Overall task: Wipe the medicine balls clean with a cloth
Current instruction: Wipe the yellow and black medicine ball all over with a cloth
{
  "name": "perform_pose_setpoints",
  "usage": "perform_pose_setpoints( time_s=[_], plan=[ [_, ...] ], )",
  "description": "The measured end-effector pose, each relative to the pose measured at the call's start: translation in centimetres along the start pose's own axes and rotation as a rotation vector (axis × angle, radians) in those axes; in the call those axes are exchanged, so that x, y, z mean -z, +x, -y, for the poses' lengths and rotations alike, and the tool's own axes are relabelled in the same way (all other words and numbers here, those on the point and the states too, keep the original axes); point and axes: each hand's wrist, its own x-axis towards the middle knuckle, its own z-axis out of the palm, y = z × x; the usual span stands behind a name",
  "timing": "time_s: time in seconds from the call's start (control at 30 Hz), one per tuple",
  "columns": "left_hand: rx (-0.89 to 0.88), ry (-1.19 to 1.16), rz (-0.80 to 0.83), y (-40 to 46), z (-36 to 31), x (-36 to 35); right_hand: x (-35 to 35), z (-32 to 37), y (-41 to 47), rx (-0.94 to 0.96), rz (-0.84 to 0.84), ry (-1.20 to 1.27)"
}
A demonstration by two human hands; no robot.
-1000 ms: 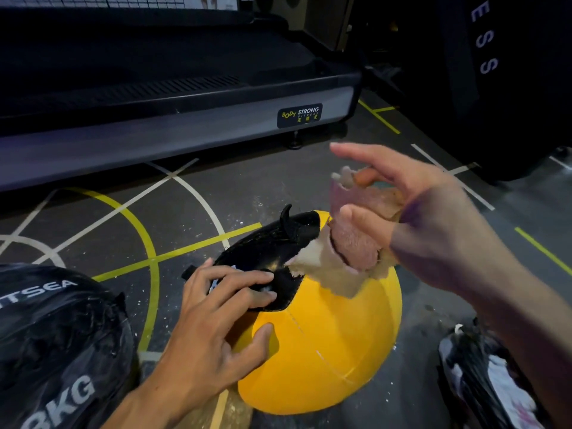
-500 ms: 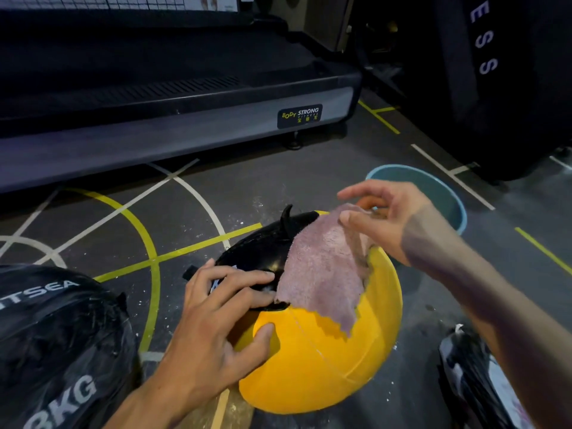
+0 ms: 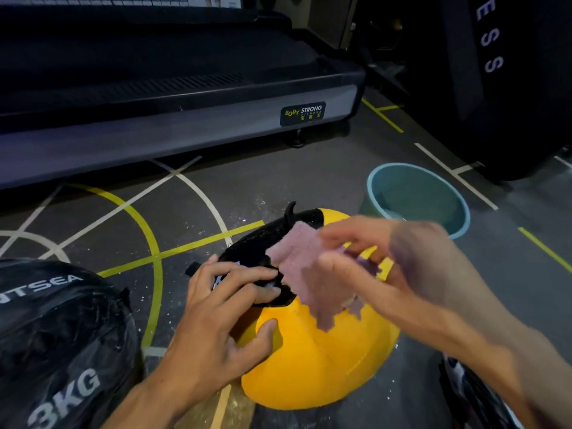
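Note:
A yellow medicine ball (image 3: 315,363) with a torn black panel (image 3: 263,243) on top sits on the gym floor in front of me. My left hand (image 3: 216,320) rests on its left side, fingers spread over the black panel and thumb on the yellow skin. My right hand (image 3: 387,267), blurred by motion, holds a pinkish cloth (image 3: 303,274) against the top of the ball; the cloth drapes down over the yellow surface.
A black 3KG medicine ball (image 3: 58,342) lies at the lower left. Another black and white ball (image 3: 473,397) shows at the lower right edge. A teal bucket (image 3: 418,196) stands behind the yellow ball. A treadmill base (image 3: 185,128) spans the back.
My right hand came down from mid-air with the cloth and spread it on top of the yellow ball, then shifted left and lower. The left hand stayed put.

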Motion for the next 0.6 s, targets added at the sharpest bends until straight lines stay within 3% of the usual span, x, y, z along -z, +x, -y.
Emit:
perform_pose_setpoints(
  time_s=[0.1, 0.2, 0.3, 0.4, 0.53, 0.6],
  plan=[
    [-0.007, -0.008, -0.005, 0.0, -0.1, 0.0, -1.8, -2.1, 0.4, -0.068, -0.098, -0.11],
    [-0.017, -0.011, -0.012, 0.0, 0.0, 0.0, -3.5, -2.4, -0.1, -0.212, 0.057, -0.24],
    [-0.018, -0.002, -0.014, 0.0, 0.1, -0.1, -3.2, -2.0, -0.3, -0.209, 0.047, -0.01],
    [-0.009, -0.013, -0.02, -0.1, 0.1, -0.1, -0.8, -3.0, 0.5, -0.291, -0.031, 0.135],
    [-0.008, -0.021, -0.022, -0.2, 0.0, -0.2, 1.8, -3.8, 2.4, -0.298, -0.303, -0.029],
    [-0.011, -0.029, -0.028, -0.1, -0.2, -0.3, 0.0, -4.0, 3.6, -0.281, -0.299, -0.055]
  ],
)
